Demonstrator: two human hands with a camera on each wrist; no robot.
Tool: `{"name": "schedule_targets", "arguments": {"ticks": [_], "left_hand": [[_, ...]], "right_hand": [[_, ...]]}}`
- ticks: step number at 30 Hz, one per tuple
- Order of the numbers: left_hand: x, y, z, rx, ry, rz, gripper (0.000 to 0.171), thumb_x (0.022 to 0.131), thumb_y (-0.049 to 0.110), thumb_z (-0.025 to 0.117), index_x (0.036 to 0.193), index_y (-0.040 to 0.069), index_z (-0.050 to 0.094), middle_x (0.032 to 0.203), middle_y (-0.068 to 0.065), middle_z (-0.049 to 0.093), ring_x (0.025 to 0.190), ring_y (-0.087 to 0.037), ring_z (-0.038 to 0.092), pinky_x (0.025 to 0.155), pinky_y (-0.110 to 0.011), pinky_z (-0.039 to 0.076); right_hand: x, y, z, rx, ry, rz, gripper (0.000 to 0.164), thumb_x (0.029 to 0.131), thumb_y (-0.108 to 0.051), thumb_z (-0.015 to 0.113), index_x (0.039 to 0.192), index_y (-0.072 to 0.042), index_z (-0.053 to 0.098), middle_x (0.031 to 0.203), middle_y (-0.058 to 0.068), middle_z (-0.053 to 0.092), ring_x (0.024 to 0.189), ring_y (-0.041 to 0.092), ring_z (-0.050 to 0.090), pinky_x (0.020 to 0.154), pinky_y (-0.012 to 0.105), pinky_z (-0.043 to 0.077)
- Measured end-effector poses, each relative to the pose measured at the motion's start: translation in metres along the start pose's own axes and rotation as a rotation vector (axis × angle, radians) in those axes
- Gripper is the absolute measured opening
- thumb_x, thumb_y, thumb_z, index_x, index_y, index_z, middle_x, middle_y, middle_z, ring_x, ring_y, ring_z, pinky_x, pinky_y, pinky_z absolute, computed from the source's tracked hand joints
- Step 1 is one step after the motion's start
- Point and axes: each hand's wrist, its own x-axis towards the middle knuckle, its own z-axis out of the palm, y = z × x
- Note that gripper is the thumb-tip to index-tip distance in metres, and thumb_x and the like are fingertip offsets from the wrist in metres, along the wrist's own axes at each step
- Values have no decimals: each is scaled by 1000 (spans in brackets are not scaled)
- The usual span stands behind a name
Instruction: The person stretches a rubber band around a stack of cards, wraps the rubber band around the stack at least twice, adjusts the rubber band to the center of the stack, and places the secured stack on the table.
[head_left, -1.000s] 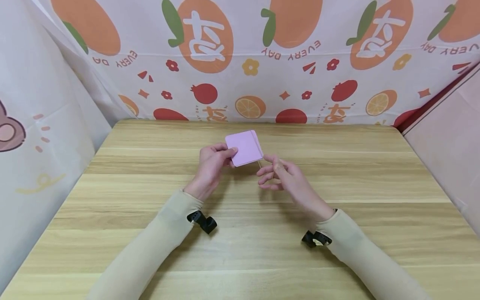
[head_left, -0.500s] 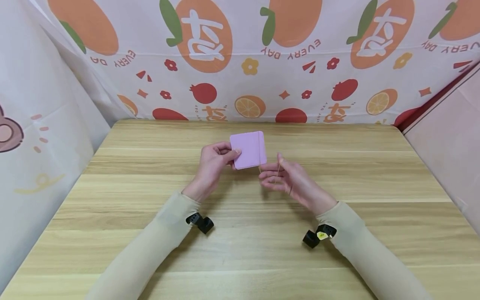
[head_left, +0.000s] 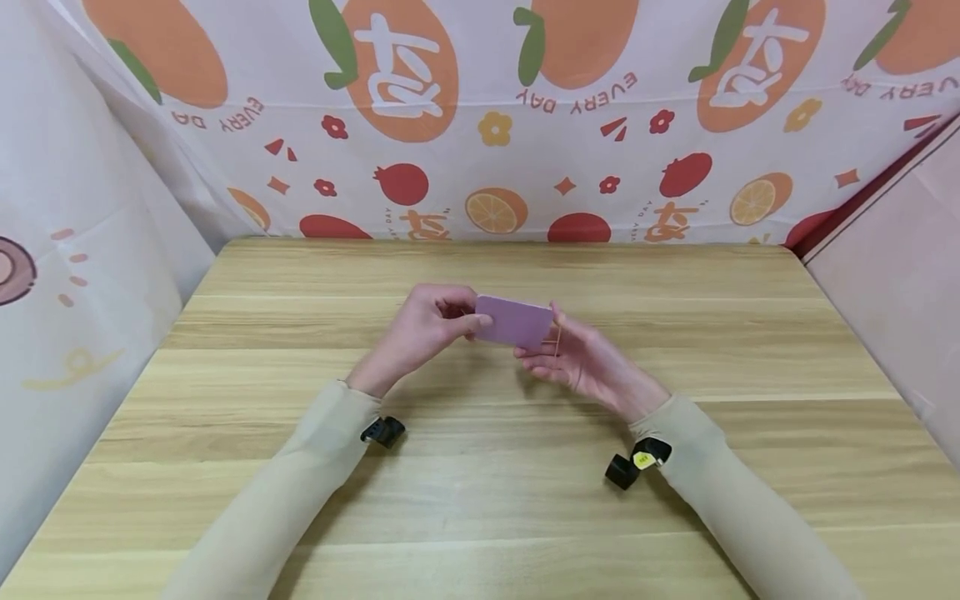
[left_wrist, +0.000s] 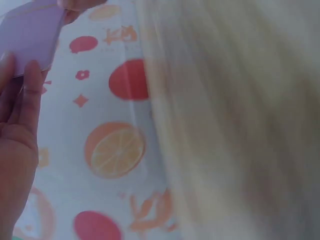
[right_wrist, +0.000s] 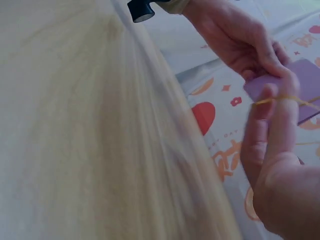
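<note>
Above the table, my left hand (head_left: pixel 423 333) pinches a flat square purple card (head_left: pixel 513 322) with rounded corners by its left side, thumb on the near face. The card is tilted, so its face looks foreshortened in the head view. My right hand (head_left: pixel 592 362) is at its right edge, thumb raised and fingers partly behind the card. A thin yellowish rubber band (right_wrist: pixel 287 97) runs across the extended fingers of that hand in the right wrist view and on to the card. In the left wrist view, the band also crosses the upper part of the card (left_wrist: pixel 32 37).
A light wooden table (head_left: pixel 465 483) lies under both hands. Behind it hangs a white curtain (head_left: pixel 442 179) printed with fruit. Another pale curtain (head_left: pixel 97 208) borders the left side, and a pinkish panel (head_left: pixel 900 275) stands at the right. Black wrist cameras (head_left: pixel 384 431) sit at the sleeve cuffs.
The card has tipped and turned, its face now narrower in the head view, and sits slightly lower and further right. The right thumb has spread away from the fingers, stretching the rubber band.
</note>
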Motion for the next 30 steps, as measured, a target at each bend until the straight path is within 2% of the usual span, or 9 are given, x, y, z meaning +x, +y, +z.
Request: {"name": "schedule_targets", "arguments": {"ticks": [3, 6, 9, 12, 14, 17, 22, 26, 30], "left_hand": [[-2, 1, -3, 121, -31, 81, 10, 89, 6, 73, 83, 14, 72, 75, 0, 65, 66, -29, 58, 53, -28, 43], [-2, 2, -4, 224, -72, 192, 14, 88, 1, 73, 85, 15, 73, 79, 7, 66, 67, -17, 58, 56, -28, 46], [-1, 3, -4, 281, -103, 273, 14, 88, 0, 72, 88, 14, 75, 82, 7, 68, 68, -9, 56, 58, -27, 46], [-1, 3, -3, 288, -114, 289, 13, 88, 1, 72, 91, 13, 77, 85, 4, 70, 70, -9, 57, 60, -27, 48], [-2, 3, -2, 270, -92, 253, 11, 89, 2, 72, 90, 12, 76, 83, 3, 69, 69, -11, 57, 59, -28, 48], [-2, 4, -1, 213, -23, 133, 7, 90, 7, 72, 86, 12, 74, 77, 2, 66, 64, -14, 55, 55, -28, 46], [0, 6, -2, 31, 106, -61, 7, 89, 12, 74, 84, 6, 74, 73, -6, 66, 61, -19, 56, 56, -33, 49], [3, 6, -3, -160, 183, -176, 12, 90, 9, 72, 89, -3, 71, 74, -10, 66, 61, -18, 58, 60, -35, 53], [5, 6, -1, -276, 262, -287, 14, 90, 5, 71, 94, -9, 69, 74, -8, 67, 60, -13, 58, 58, -27, 52]], "right_hand": [[-1, 0, 2, -21, -55, 4, 74, 98, -46, 55, 145, 2, 25, 129, 27, 50, 117, 37, 58, 91, 38, 53], [-3, 1, 4, -22, -93, 14, 74, 99, -45, 54, 147, 3, 25, 145, 33, 33, 132, 46, 41, 98, 47, 47], [-3, 2, 7, -6, -92, 18, 73, 98, -44, 57, 146, 3, 26, 152, 34, 20, 135, 49, 35, 100, 51, 44], [-4, 2, 9, 11, -51, 5, 67, 99, -40, 58, 142, 1, 27, 150, 34, 20, 131, 49, 40, 100, 52, 43], [-4, 2, 11, 14, -15, -5, 62, 100, -37, 56, 142, -1, 26, 145, 36, 26, 126, 49, 46, 101, 50, 43], [-4, 3, 12, -28, 23, -16, 57, 104, -35, 48, 146, -5, 24, 133, 35, 40, 116, 42, 56, 101, 45, 45], [-1, 3, 15, -72, 36, -24, 50, 105, -30, 35, 148, -6, 27, 108, 23, 61, 95, 26, 64, 91, 35, 50], [-1, 2, 19, -111, 75, -91, 34, 104, -24, 36, 133, -5, 41, 98, 12, 67, 92, 21, 63, 86, 30, 43], [-1, 3, 22, -164, 129, -199, 12, 103, -15, 42, 111, -8, 48, 100, 6, 66, 100, 20, 61, 90, 34, 38]]}}
